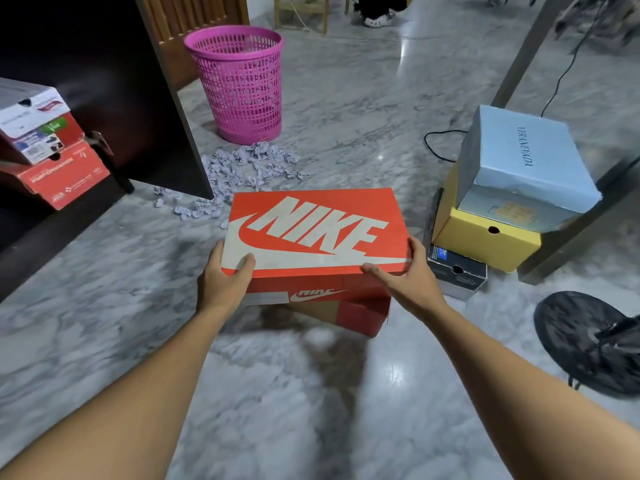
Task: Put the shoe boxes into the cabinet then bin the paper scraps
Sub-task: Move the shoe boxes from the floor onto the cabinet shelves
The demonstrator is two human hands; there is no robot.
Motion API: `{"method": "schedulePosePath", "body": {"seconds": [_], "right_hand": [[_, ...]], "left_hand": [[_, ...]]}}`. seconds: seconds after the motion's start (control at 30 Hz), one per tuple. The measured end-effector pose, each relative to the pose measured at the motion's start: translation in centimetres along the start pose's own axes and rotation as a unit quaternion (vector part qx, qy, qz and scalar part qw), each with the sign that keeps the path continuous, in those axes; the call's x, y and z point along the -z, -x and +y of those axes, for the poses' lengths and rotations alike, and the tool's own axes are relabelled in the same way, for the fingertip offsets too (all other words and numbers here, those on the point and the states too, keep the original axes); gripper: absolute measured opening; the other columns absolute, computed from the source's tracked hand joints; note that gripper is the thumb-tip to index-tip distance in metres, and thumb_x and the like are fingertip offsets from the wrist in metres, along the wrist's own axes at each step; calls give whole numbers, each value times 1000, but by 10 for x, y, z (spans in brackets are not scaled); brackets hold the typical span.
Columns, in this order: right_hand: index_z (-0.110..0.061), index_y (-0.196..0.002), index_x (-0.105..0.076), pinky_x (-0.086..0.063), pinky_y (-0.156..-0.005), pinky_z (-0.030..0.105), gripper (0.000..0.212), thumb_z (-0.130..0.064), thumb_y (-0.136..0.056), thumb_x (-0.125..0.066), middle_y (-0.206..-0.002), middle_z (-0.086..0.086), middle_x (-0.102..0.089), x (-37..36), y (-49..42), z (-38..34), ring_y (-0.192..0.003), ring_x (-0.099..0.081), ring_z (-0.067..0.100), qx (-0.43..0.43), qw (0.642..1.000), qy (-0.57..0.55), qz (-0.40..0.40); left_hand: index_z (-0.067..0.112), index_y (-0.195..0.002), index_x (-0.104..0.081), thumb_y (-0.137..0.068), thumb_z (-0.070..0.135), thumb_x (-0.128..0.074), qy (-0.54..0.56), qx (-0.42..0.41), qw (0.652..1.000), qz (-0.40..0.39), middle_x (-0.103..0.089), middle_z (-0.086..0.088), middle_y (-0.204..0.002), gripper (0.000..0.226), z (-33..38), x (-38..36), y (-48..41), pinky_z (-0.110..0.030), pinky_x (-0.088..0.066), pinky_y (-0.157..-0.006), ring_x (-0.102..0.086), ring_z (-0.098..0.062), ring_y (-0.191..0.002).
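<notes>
Over the shiny grey floor (346, 116), the left hand (225, 275) and right hand (401, 275) hold the red shoe box (311, 230) mid-frame, with bare floor between the dark cabinet (104, 64) upper left and the stacked boxes (502, 209) at right.

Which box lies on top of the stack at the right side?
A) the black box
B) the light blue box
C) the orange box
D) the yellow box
B: the light blue box sits on the yellow box, which rests on the black box.
</notes>
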State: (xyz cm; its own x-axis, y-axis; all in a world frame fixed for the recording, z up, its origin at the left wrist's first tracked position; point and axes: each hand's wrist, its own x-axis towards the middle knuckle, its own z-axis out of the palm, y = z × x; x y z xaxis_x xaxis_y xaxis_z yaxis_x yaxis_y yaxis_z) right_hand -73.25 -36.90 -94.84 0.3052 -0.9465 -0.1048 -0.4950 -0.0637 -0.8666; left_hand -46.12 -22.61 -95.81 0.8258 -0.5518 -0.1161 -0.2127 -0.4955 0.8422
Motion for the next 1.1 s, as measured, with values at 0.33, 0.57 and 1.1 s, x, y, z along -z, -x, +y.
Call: {"method": "schedulePosePath", "body": {"seconds": [0.33,0.57,1.1], "right_hand": [[-23,-148,-31,-43,-99,28,113,-54,-56,-90,-127,-15,-49,-18,-12,-42,-116,-51,8,105,994,20,-32],[-27,-143,-36,-47,-98,24,110,-58,-51,-88,-126,-14,-55,-70,-20,-122,-113,-56,5,179,980,-67,-60],[-24,-147,-30,-49,-99,35,111,-54,-56,-87,-130,-8,-48,-171,-38,-369,-119,-51,13,314,927,-166,-119]], "left_hand": [[40,-134,-46,-91,42,-57,17,-30,999,27,-62,11,-115,44,-1,47,6,-27,-48,-76,-59,-16,-102],[30,-142,-45,-95,32,-59,25,-57,990,130,-56,15,-110,49,24,143,-6,-11,-41,-68,-55,-3,-91],[38,-131,-55,-89,43,-62,33,-95,940,326,-59,24,-99,43,90,357,-44,-28,-51,-83,-62,-10,-98]]}}
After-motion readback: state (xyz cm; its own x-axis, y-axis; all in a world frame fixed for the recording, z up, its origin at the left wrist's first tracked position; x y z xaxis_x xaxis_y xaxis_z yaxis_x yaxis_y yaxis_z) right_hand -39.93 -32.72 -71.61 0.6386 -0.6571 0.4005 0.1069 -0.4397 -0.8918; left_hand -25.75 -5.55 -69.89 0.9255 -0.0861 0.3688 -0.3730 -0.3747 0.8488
